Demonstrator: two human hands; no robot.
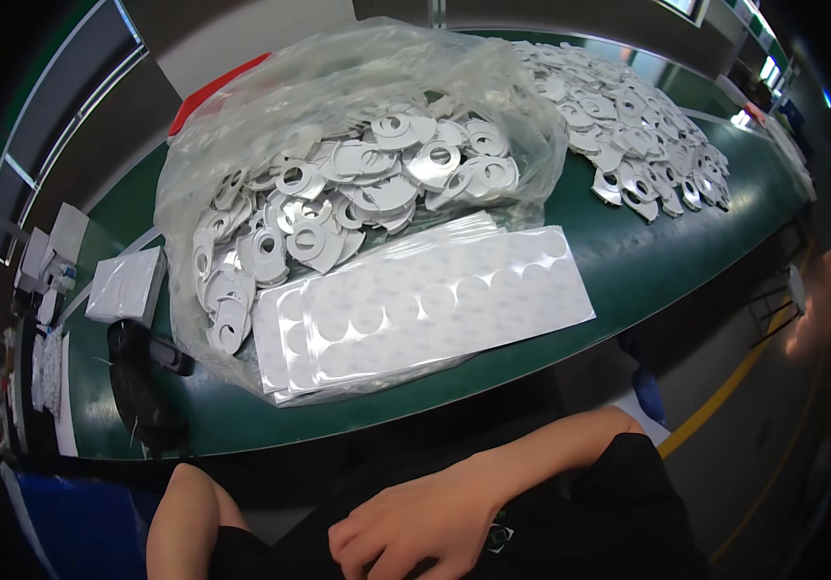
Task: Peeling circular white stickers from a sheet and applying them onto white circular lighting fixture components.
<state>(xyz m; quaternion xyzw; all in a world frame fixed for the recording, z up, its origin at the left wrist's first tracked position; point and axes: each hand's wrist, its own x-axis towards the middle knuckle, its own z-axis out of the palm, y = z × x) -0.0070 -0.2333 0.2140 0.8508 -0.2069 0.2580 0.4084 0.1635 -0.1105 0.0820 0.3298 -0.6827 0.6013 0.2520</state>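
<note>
Our smooth green tabletop (647, 253) bears glossy white circle-marked sheets (444, 324) by its near edge; below it, our right hand (417, 527) curls, its hold unclear, our left hand unseen. Sheets probably lift best singly, edge-first.

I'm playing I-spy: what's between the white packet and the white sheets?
The plastic bag's left side, with white pieces in it, lies between the packet and sheets. The head view shows it.

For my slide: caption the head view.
Right hand near a green table with white parts, circle-marked sheets and a plastic bag.
</note>
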